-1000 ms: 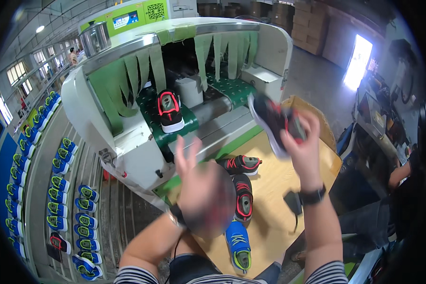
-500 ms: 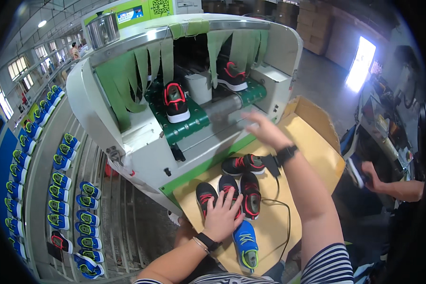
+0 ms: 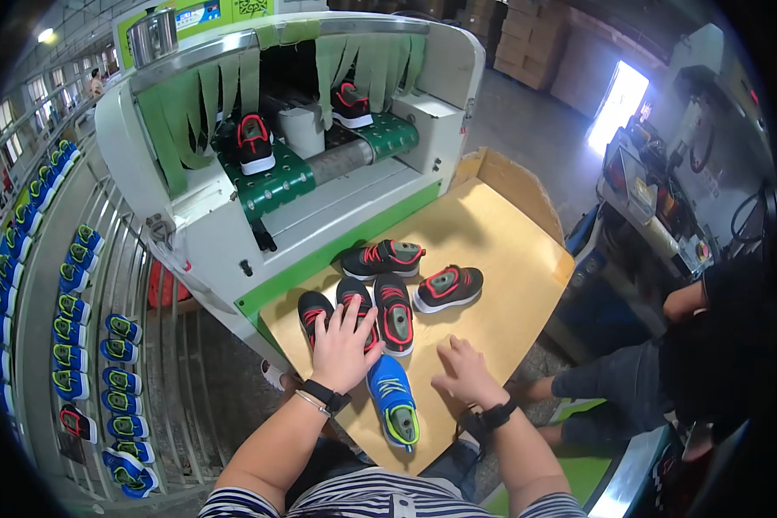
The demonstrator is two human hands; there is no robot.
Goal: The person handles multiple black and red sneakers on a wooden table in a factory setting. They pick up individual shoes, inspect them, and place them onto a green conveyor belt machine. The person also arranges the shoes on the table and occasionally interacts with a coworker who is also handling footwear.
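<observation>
My left hand (image 3: 345,345) lies with spread fingers over a black sneaker (image 3: 355,292) with red laces, partly hiding it. Its fingers also reach the black sneaker on the left (image 3: 312,304). A third black sneaker (image 3: 394,309) stands close on the right. Below that one, a blue sneaker (image 3: 392,397) with yellow-green trim points its toe toward my left hand. My right hand (image 3: 468,371) is over the board to its right, empty, fingers loosely bent and apart. Another black sneaker (image 3: 384,258) lies crosswise behind the row, and one more (image 3: 449,288) sits to the right.
The shoes stand on a tan board (image 3: 501,250) with a cardboard flap (image 3: 520,194) behind. Beyond is a machine with a green conveyor belt (image 3: 276,192) carrying black sneakers. Racks of blue sneakers (image 3: 71,332) are left. Another person (image 3: 639,371) is at the right.
My right hand has come back from near the conveyor to beside the blue sneaker. A black sneaker now sits on the board's right part. My left hand remains on the black sneakers.
</observation>
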